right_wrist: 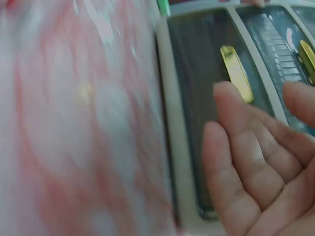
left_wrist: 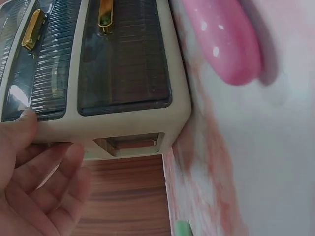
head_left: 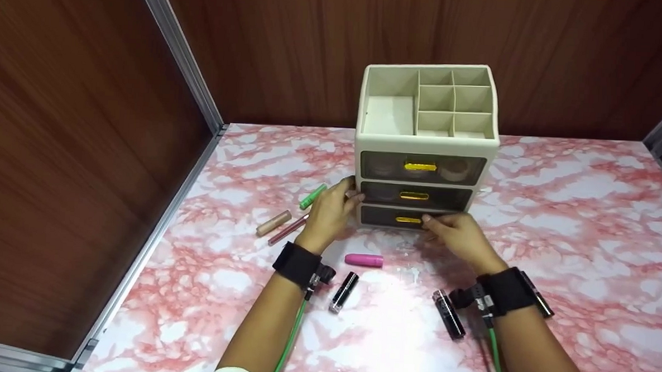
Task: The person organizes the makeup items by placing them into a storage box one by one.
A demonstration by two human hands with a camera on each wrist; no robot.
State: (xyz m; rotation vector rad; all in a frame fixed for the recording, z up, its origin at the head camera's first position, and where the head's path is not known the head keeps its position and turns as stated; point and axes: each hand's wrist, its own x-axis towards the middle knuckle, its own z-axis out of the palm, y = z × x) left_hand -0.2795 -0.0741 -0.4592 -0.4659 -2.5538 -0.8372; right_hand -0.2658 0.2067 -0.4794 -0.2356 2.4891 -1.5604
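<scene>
A cream drawer organizer (head_left: 428, 141) stands upright, with three dark see-through drawers and gold handles. My left hand (head_left: 328, 215) holds its left front edge, thumb on the front and fingers against the side; the left wrist view shows this hand (left_wrist: 44, 182) close up. At the bottom drawer (head_left: 380, 215), my right hand (head_left: 463, 239) is by the right end of the gold handle (head_left: 408, 219). In the right wrist view its fingertips lie beside the handle (right_wrist: 237, 73), with the thumb apart from them. All three drawers look closed.
In front lie a pink tube (head_left: 364, 260) and two black tubes (head_left: 344, 292), (head_left: 448, 314). Another dark tube (head_left: 542, 302) is partly behind the right wrist. To the left are a green tube (head_left: 312, 197), a beige tube (head_left: 273, 223) and a reddish tube (head_left: 288, 230). Wooden panels (head_left: 292, 50) stand behind.
</scene>
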